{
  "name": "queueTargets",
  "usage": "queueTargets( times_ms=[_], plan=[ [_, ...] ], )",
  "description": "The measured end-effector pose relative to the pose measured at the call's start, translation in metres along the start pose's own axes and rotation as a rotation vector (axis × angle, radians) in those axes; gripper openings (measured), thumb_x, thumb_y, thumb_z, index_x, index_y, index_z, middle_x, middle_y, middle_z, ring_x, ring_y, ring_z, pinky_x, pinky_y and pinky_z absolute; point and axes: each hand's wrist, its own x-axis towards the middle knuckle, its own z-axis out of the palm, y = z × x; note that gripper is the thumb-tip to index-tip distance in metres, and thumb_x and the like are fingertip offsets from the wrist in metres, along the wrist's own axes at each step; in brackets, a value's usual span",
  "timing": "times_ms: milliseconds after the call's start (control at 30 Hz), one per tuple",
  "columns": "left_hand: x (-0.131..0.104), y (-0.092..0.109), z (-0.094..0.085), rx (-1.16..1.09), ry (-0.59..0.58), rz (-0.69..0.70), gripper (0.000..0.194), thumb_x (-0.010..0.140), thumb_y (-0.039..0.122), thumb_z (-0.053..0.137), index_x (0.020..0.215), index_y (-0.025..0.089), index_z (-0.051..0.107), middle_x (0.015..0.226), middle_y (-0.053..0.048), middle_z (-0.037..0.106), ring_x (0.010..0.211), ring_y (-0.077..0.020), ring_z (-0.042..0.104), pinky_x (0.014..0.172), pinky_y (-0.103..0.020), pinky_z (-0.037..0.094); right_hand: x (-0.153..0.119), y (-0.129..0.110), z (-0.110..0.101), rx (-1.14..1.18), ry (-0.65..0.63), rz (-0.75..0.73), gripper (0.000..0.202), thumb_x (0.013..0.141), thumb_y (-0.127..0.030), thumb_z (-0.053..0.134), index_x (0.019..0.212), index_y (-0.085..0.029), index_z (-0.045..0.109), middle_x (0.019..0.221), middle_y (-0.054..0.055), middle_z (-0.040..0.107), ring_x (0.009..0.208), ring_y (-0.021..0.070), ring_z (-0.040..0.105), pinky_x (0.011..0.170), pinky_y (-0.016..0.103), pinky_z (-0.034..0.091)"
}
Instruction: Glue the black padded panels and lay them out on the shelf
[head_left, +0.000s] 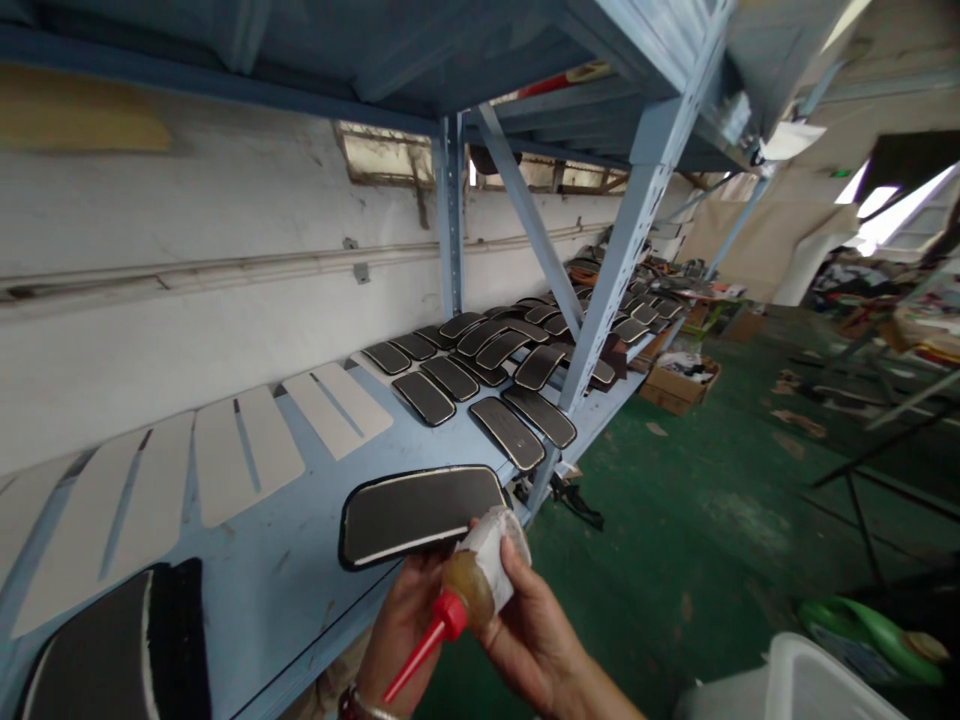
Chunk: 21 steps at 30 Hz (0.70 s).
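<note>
A dark rounded panel (427, 508) with a pale line inside its black edge is held over the front of the bench. My left hand (409, 600) grips its near edge, closed, with the fingers partly hidden behind a squeeze bottle. That squeeze bottle (480, 572) has a white upper part, amber contents and a long red nozzle pointing down to the left. Wrapped round its side is my right hand (529, 620), thumb on the white part. The bottle overlaps the panel's lower right corner in view; whether they touch I cannot tell.
Similar dark panels (508, 432) cover the blue bench (262, 560) further right. Pale flat strips (247, 455) lie along the left, beside another dark panel (97, 650). A blue shelf post (611, 270) rises at the bench edge. A cardboard box (677, 385) stands on the green floor.
</note>
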Motion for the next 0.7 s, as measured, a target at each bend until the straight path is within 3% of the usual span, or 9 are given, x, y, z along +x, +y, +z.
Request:
queueTargets(
  times_ms=[67, 133, 167, 233, 300, 367, 500, 700],
  plan=[
    [-0.003, 0.014, -0.016, -0.022, 0.011, 0.043, 0.039, 0.078, 0.004, 0.062, 0.109, 0.024, 0.072, 0.101, -0.009, 0.08, 0.103, -0.0281, 0.072, 0.09, -0.039, 0.056, -0.003, -0.014, -0.001, -0.039, -0.005, 0.033, 0.038, 0.069, -0.03, 0.088, 0.1, -0.013, 0.072, 0.093, 0.008, 0.078, 0.084, 0.0195, 0.073, 0.079, 0.03, 0.059],
    [-0.004, 0.039, -0.032, -0.01, 0.096, 0.078, 0.036, 0.08, 0.003, 0.054, 0.104, 0.022, 0.074, 0.085, -0.009, 0.081, 0.092, -0.0277, 0.075, 0.082, -0.041, 0.059, -0.006, -0.029, -0.003, -0.103, -0.008, 0.072, 0.039, 0.071, -0.029, 0.087, 0.102, -0.012, 0.071, 0.091, 0.009, 0.077, 0.082, 0.0191, 0.073, 0.079, 0.03, 0.058],
    [-0.004, 0.053, -0.037, 0.018, 0.152, 0.127, 0.037, 0.083, 0.005, 0.051, 0.107, 0.022, 0.073, 0.079, -0.008, 0.081, 0.085, -0.0269, 0.076, 0.077, -0.041, 0.06, -0.008, -0.037, -0.004, -0.141, -0.008, 0.088, 0.039, 0.071, -0.029, 0.086, 0.103, -0.012, 0.071, 0.091, 0.009, 0.077, 0.081, 0.0193, 0.073, 0.079, 0.03, 0.058],
    [-0.006, 0.085, -0.037, 0.056, 0.184, 0.099, 0.029, 0.084, 0.009, 0.055, 0.105, 0.016, 0.073, 0.071, -0.009, 0.079, 0.068, -0.0256, 0.075, 0.067, -0.038, 0.06, -0.01, -0.051, -0.006, -0.224, -0.007, 0.116, 0.041, 0.074, -0.029, 0.084, 0.107, -0.011, 0.069, 0.093, 0.009, 0.077, 0.082, 0.0197, 0.073, 0.079, 0.031, 0.058],
    [-0.011, 0.113, -0.026, 0.186, 0.037, -0.046, 0.029, 0.084, 0.016, 0.059, 0.109, 0.007, 0.071, 0.093, -0.021, 0.079, 0.079, -0.0303, 0.075, 0.073, -0.042, 0.06, -0.013, -0.063, -0.005, -0.304, -0.016, 0.139, 0.042, 0.075, -0.029, 0.083, 0.11, -0.012, 0.068, 0.094, 0.009, 0.076, 0.083, 0.02, 0.073, 0.08, 0.033, 0.058],
    [-0.017, 0.133, -0.008, 0.388, -0.126, -0.092, 0.032, 0.083, 0.016, 0.063, 0.112, 0.005, 0.069, 0.102, -0.023, 0.077, 0.084, -0.03, 0.074, 0.072, -0.038, 0.058, -0.015, -0.071, -0.001, -0.374, -0.039, 0.151, 0.042, 0.076, -0.03, 0.082, 0.112, -0.013, 0.067, 0.094, 0.008, 0.076, 0.083, 0.0196, 0.073, 0.08, 0.033, 0.058],
    [-0.024, 0.141, 0.021, 0.702, -0.241, -0.161, 0.038, 0.074, 0.006, 0.071, 0.111, 0.013, 0.069, 0.098, -0.016, 0.078, 0.083, -0.0267, 0.074, 0.069, -0.032, 0.057, -0.016, -0.081, 0.007, -0.473, -0.097, 0.125, 0.041, 0.077, -0.03, 0.081, 0.112, -0.012, 0.067, 0.092, 0.007, 0.074, 0.084, 0.0186, 0.072, 0.078, 0.029, 0.057],
    [-0.016, 0.122, 0.032, 0.866, -0.28, -0.186, 0.044, 0.064, -0.004, 0.067, 0.103, 0.013, 0.072, 0.086, -0.011, 0.079, 0.079, -0.0278, 0.075, 0.071, -0.035, 0.058, -0.013, -0.08, 0.01, -0.541, -0.117, 0.114, 0.041, 0.076, -0.029, 0.082, 0.11, -0.012, 0.067, 0.091, 0.007, 0.075, 0.08, 0.0171, 0.072, 0.075, 0.026, 0.056]
  ],
)
